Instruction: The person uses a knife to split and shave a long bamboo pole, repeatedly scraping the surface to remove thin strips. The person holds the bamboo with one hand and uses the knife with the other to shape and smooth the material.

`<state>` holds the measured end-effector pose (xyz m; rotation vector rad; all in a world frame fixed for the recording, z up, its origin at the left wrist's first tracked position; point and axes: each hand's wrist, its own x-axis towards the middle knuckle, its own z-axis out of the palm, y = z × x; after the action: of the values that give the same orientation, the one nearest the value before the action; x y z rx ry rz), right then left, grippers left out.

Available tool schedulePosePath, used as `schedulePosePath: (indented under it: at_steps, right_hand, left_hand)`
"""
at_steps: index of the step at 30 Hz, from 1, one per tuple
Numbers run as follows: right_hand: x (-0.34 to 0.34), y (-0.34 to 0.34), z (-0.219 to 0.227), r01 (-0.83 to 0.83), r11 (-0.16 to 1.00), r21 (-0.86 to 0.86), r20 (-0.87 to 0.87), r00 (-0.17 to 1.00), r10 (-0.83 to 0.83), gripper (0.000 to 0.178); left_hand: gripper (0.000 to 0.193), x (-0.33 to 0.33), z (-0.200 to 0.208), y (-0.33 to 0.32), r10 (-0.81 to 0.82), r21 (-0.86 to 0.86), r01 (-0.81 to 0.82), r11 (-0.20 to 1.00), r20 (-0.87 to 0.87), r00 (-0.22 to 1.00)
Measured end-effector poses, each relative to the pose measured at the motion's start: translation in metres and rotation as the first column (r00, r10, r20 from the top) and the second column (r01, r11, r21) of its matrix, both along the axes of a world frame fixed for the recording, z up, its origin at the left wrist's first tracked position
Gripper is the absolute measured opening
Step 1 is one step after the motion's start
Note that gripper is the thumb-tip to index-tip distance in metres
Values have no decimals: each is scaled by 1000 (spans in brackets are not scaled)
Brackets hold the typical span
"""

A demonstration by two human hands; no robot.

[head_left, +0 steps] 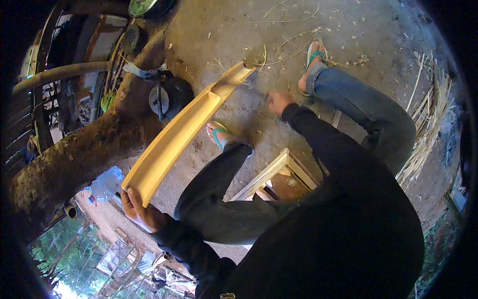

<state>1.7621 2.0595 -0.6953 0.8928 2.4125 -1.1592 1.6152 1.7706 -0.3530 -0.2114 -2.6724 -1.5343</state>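
Observation:
A long yellow half-length of split bamboo (172, 144) slants across the middle, its hollow face up, with a cross wall inside near the far end. My left hand (142, 214) is closed around its near end, at the lower left. Past the far end, to the right, my right hand (280, 102) is closed like a fist, apart from the bamboo. A dark, blurred streak reaches from this fist toward the bamboo; what it is cannot be made out.
A thick log (74, 149) runs along the left, with a dark round pan (174, 97) beside it. A clear plastic container (107, 183) lies below the log. A wooden frame (264, 174) stands between my legs. Dry stalks (428, 129) are heaped at right; thin strips litter the dirt floor.

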Motion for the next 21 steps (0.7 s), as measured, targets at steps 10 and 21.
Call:
schedulePosePath:
  at_steps: [10, 21]
  right_hand:
    - [-6, 18, -24, 146, 987, 70, 126, 980, -154, 29]
    - [7, 32, -60, 233, 967, 102, 141, 959, -245, 33]
  left_hand:
    - [40, -17, 1, -3, -48, 5, 48, 999, 29, 998]
    - [35, -22, 9, 4, -153, -61, 152, 986, -11, 988]
